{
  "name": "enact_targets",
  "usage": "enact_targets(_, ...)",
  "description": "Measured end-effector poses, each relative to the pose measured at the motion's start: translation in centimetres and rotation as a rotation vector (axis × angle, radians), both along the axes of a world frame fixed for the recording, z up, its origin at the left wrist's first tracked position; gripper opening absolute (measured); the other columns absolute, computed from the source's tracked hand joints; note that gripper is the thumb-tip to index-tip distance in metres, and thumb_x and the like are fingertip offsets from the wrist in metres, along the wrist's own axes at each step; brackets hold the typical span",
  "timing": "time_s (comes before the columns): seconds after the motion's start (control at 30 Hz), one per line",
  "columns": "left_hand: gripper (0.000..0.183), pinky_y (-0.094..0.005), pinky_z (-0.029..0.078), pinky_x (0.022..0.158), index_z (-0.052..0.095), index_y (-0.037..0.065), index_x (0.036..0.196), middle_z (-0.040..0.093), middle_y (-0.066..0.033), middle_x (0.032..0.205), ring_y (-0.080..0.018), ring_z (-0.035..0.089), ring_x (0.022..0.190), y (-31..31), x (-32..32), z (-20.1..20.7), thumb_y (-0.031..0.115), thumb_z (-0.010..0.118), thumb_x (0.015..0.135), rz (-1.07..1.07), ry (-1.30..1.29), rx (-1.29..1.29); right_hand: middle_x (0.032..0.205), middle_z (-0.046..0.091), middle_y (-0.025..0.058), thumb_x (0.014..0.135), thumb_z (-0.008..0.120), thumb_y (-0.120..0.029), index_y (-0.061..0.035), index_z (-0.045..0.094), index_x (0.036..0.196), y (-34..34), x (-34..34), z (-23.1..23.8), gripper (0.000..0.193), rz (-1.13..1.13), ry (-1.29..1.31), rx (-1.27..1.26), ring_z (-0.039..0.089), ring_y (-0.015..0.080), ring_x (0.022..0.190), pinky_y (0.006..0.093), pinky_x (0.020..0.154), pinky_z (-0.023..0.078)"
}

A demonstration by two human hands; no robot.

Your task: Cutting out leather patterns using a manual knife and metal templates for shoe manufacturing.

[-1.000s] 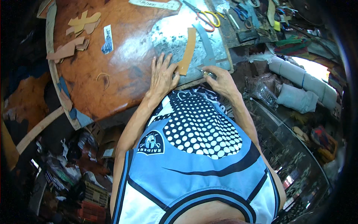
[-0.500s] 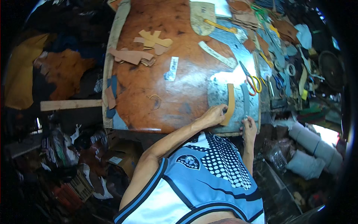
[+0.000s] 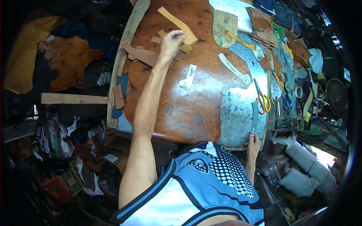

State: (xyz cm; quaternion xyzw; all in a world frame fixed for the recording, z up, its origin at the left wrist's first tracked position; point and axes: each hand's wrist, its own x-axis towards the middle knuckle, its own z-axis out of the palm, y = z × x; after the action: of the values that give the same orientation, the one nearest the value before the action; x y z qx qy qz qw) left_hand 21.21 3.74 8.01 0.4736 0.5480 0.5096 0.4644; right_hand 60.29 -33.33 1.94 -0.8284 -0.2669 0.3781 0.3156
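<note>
1. While the left arm reaches to the far left part of the table, the left hand (image 3: 172,45) has its fingers pinched on a tan strip (image 3: 181,25), near the strip's near end; slight blur there.
2. Tan strip: bent, running far and left from the fingertips, above a group of tan and brown cut pieces (image 3: 141,55). Contact with these: cannot tell.
3. Right hand (image 3: 253,142): at the near right edge of the table, fingers curled at the near end of a grey strip (image 3: 255,116). A small shiny bit shows at the fingertips; whether they grasp it or the strip, cannot tell.
4. Grey strip lies on a mottled metal plate (image 3: 236,115); scissors (image 3: 263,105) with yellow and orange handles lie at its far end.
5. Farther left on the brown tabletop (image 3: 201,101): a small white-and-blue strip (image 3: 187,77) and a thin cord loop (image 3: 167,109). A pale curved template (image 3: 233,69) lies beyond the plate.
6. Right of the table: wrapped rolls (image 3: 304,157).
</note>
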Motion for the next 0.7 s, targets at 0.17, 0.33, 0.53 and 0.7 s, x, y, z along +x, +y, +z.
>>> enact_targets(0.17, 0.027, -0.0357, 0.055, 0.077, 0.067, 0.001, 0.112, 0.070, -0.0126, 0.099, -0.0235, 0.067, 0.085, 2.5, -3.5, -6.4, 0.014, 0.067, 0.088, -0.013, 0.490, -0.088, 0.077, 0.057, 0.0026, 0.097, 0.058, -0.026, -0.0014, 0.063, 0.112, -0.3, 0.0, -0.3, 0.029, 0.020, -0.068, -0.004, 0.053, 0.0089, 0.060, 0.0254, 0.051, 0.042)
enact_targets(0.33, 0.032, -0.0489, 0.046, 0.095, 0.067, 0.002, 0.112, 0.066, -0.0219, 0.113, -0.0381, 0.061, 0.107, 1.0, -1.1, -8.2, 0.022, 0.067, 0.087, -0.037, 0.975, 0.213, 0.077, 0.057, 0.0051, 0.096, 0.058, -0.024, 0.0012, 0.063, 0.110, 1.6, -1.8, 1.3, 0.030, 0.042, -0.155, -0.019, 0.050, 0.0109, 0.062, 0.0287, 0.056, 0.043)
enact_targets(0.53, 0.092, -0.0607, 0.010, 0.117, 0.040, 0.011, 0.148, 0.014, -0.0228, 0.159, -0.0462, 0.007, 0.147, 3.0, 1.0, -7.9, 0.071, 0.058, 0.081, -0.217, 1.322, -0.120, 0.075, 0.055, 0.0042, 0.097, 0.057, -0.025, -0.0008, 0.062, 0.112, 0.5, -1.4, 1.7, 0.030, 0.025, -0.199, -0.019, 0.050, 0.0115, 0.061, 0.0290, 0.055, 0.044)
enact_targets(0.7, 0.095, -0.0626, 0.006, 0.117, 0.032, 0.016, 0.152, 0.009, -0.0223, 0.161, -0.0478, 0.002, 0.147, 2.5, 0.1, -8.8, 0.077, 0.051, 0.081, -0.320, 1.374, -0.196, 0.080, 0.059, 0.0071, 0.097, 0.057, -0.025, -0.0003, 0.062, 0.114, 0.6, -1.0, 1.1, 0.031, 0.027, -0.154, -0.107, 0.054, 0.0136, 0.068, 0.0297, 0.060, 0.046)
